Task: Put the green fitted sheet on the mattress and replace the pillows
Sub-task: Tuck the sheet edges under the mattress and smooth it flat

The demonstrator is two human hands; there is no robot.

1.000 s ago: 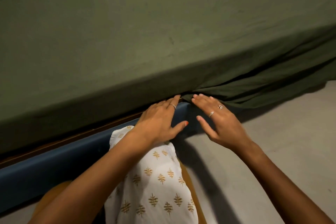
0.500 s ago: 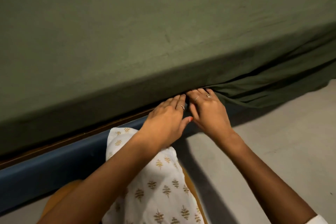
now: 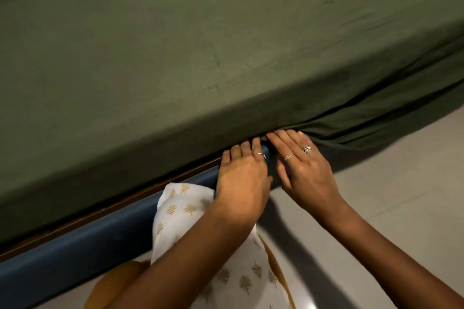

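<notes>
1. Head view: green fitted sheet [image 3: 175, 52] spread over the mattress top and down its near side, tucked above the blue bed frame [image 3: 88, 241] on the left.
2. Left hand [image 3: 242, 175] and right hand [image 3: 305, 170] side by side, fingers straight, tips pushed under the sheet's lower edge; pinching nothing visible.
3. Right of the hands, loose folds hanging toward the floor [image 3: 389, 208]: tucking apparently unfinished there.
4. No pillows in view; replacing them seemingly left to do.
</notes>
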